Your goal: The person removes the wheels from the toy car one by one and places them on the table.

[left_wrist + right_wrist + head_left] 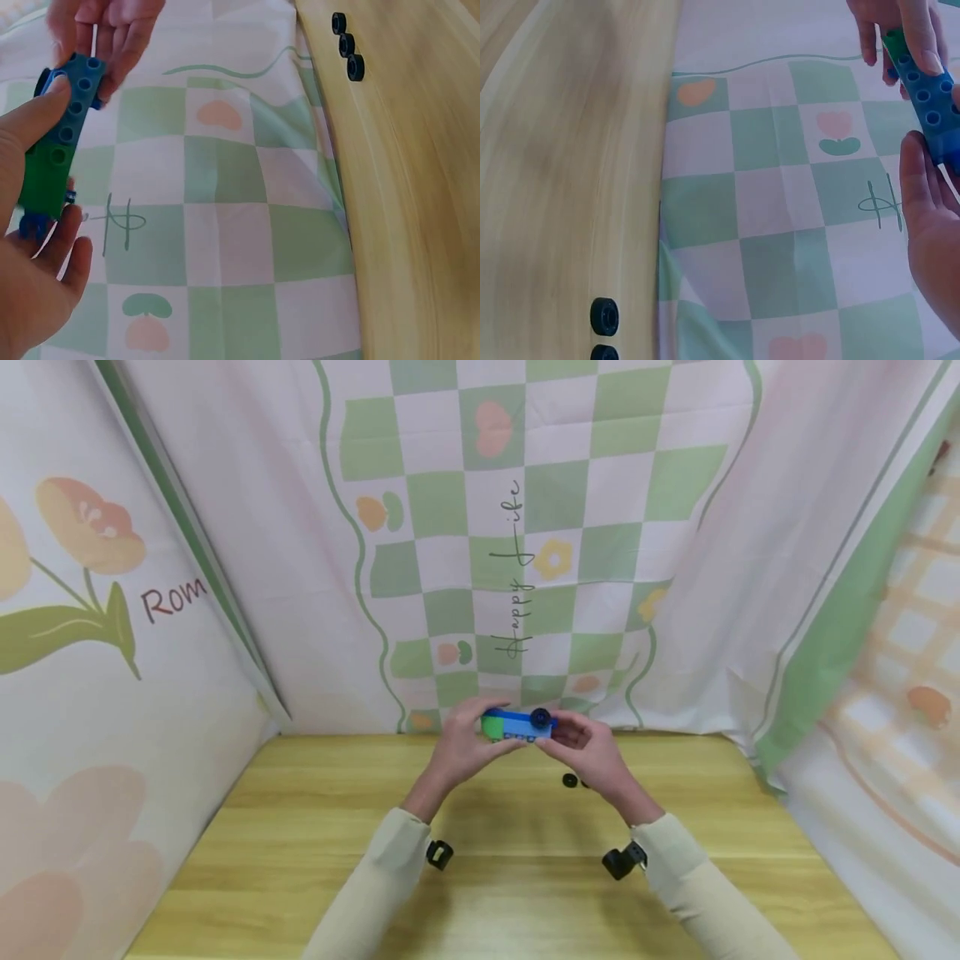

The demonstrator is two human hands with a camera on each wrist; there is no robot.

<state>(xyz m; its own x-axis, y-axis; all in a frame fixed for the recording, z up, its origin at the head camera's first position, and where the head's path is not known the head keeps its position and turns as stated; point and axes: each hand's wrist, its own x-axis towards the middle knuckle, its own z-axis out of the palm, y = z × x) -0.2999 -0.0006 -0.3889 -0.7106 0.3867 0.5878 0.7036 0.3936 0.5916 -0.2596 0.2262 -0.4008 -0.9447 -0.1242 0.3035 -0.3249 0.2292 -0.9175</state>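
Both hands hold up a toy car of building bricks [517, 727] above the far part of the table. The car is blue with a green end, and a row of round studs shows along it in both wrist views. My left hand [461, 745] grips the green end, its thumb lying along the studded side. At the blue end, my right hand [597, 756] holds the car between thumb and fingers. One black wheel [540, 718] sits on the car's side by the right fingers. Small blue axle parts [31, 225] stick out at the green end.
Three loose black wheels [346, 45] stand in a row on the wooden table [315, 827]; in the head view the right hand partly hides them. A checked green and white curtain [495, 568] hangs right behind the table's far edge, with more curtains at both sides.
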